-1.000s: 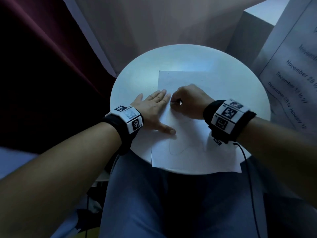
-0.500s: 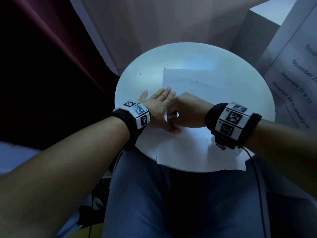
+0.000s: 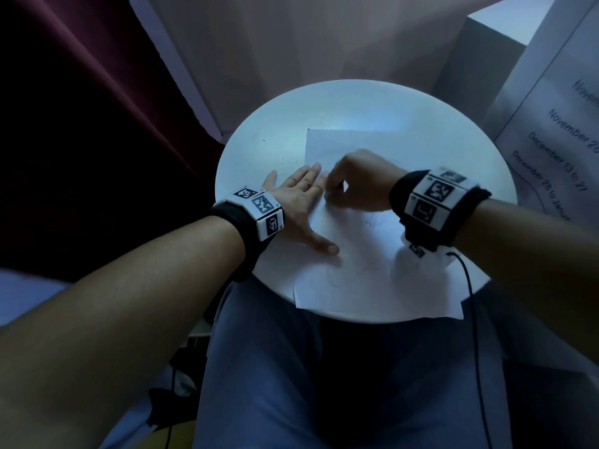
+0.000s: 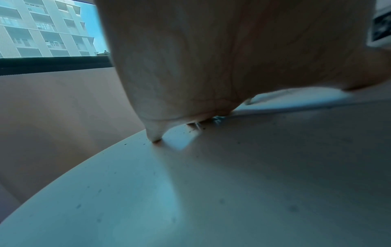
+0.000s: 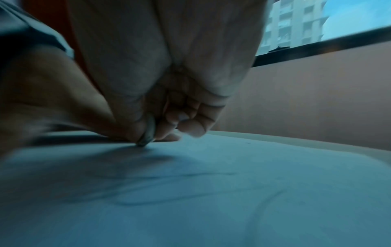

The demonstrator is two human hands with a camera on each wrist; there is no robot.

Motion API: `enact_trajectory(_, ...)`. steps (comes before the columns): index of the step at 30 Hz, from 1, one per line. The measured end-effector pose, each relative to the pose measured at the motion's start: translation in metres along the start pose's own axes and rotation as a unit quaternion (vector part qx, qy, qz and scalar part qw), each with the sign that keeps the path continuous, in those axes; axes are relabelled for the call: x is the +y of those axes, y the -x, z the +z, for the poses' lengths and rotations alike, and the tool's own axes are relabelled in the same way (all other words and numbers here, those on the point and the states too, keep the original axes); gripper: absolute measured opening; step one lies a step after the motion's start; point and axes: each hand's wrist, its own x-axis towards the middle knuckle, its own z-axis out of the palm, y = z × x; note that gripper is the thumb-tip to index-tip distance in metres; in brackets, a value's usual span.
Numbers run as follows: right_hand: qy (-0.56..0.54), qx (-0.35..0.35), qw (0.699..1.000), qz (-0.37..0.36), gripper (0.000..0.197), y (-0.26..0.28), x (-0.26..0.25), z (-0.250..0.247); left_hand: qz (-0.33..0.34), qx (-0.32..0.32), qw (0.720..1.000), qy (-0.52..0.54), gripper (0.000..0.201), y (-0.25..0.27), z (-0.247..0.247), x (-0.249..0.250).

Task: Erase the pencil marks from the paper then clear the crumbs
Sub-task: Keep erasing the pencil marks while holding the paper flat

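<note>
A white sheet of paper [image 3: 372, 280] with faint pencil lines [image 3: 356, 270] lies on a round white table [image 3: 421, 111], its near edge hanging over the rim. My left hand [image 3: 301, 202] lies flat with straight fingers on the paper's left edge, thumb spread toward me. My right hand [image 3: 353, 186] is curled just right of it and pinches a small grey eraser [image 5: 147, 133], whose tip touches the paper [image 5: 211, 192]. Dark crumbs [image 3: 288, 163] are scattered on the table left of the sheet, also seen near the left fingertips [image 4: 154, 138] as crumbs [image 4: 190, 131].
A dark red curtain [image 3: 81, 108] hangs at the left. A white box [image 3: 479, 50] and a large printed sheet with dates [image 3: 557, 131] stand at the right. My blue-trousered legs [image 3: 291, 384] are under the table. A black cable [image 3: 470, 303] runs from the right wrist.
My right hand with the eraser has moved up the paper, away from me, and is blurred. The left hand has stayed flat on the paper's left edge.
</note>
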Motion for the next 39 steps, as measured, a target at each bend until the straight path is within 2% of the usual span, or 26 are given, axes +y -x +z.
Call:
enact_trajectory(2,0.009,0.049,0.999,0.021,0.016,-0.008,0.008,-0.003,-0.003,-0.003,1.000,-0.006,0.148,0.000,0.000,-0.001)
enact_trajectory(3,0.014,0.047,0.999,0.015,0.014,-0.007,0.005,0.000,-0.002,-0.004,1.000,-0.005,0.149,-0.001,0.000,-0.001)
enact_trajectory(8,-0.014,-0.080,0.995,-0.055,0.017,0.025,-0.021,0.015,-0.006,0.000,1.000,-0.002,0.148,0.000,-0.001,0.002)
enact_trajectory(10,-0.031,-0.027,0.999,-0.027,0.009,0.014,-0.006,0.007,-0.004,-0.004,1.000,-0.006,0.148,0.001,-0.001,0.001)
enact_trajectory(12,-0.028,0.038,0.999,0.024,0.010,0.002,0.010,-0.001,-0.004,-0.006,1.000,-0.008,0.147,0.001,0.000,0.001)
enact_trajectory(13,-0.025,0.051,0.998,0.028,0.012,0.000,0.012,0.000,-0.005,-0.006,1.000,-0.010,0.146,0.001,0.000,0.001)
enact_trajectory(15,0.005,0.025,1.000,-0.007,0.014,0.008,0.003,0.006,-0.006,-0.005,1.000,-0.010,0.146,0.001,-0.001,0.001)
enact_trajectory(17,0.018,-0.038,0.998,-0.046,0.013,0.024,-0.013,0.015,-0.006,-0.007,1.000,-0.009,0.146,0.001,-0.001,0.001)
enact_trajectory(19,0.007,-0.079,0.995,-0.052,0.012,0.032,-0.015,0.013,-0.007,-0.010,1.000,-0.012,0.146,0.001,-0.002,0.002)
enact_trajectory(20,0.006,-0.068,0.997,-0.047,0.011,0.028,-0.009,0.010,-0.007,-0.011,1.000,-0.013,0.146,0.001,-0.002,0.002)
enact_trajectory(23,0.003,0.027,1.000,0.013,0.013,0.006,0.017,-0.003,-0.010,-0.013,1.000,-0.011,0.146,0.002,-0.002,0.003)
enact_trajectory(25,0.015,0.049,0.999,0.012,0.017,0.004,0.019,-0.002,-0.011,-0.012,1.000,-0.011,0.146,0.002,-0.002,0.003)
enact_trajectory(27,0.039,0.011,0.999,-0.031,0.025,0.012,0.004,0.008,-0.009,-0.008,1.000,-0.013,0.146,0.002,-0.002,0.002)
enact_trajectory(30,0.031,-0.077,0.995,-0.062,0.019,0.026,-0.010,0.016,-0.006,-0.008,1.000,-0.013,0.147,0.002,-0.002,0.002)
enact_trajectory(35,0.018,0.046,0.998,0.025,0.010,-0.001,0.027,-0.011,-0.012,-0.013,1.000,-0.010,0.145,0.002,-0.003,0.003)
enact_trajectory(37,0.014,0.040,0.999,0.007,0.009,0.008,0.022,-0.005,-0.011,-0.012,1.000,-0.009,0.145,0.002,-0.002,0.003)
enact_trajectory(39,0.006,-0.018,0.999,-0.033,0.010,0.023,0.008,0.006,-0.008,-0.012,1.000,-0.012,0.145,0.003,-0.003,0.003)
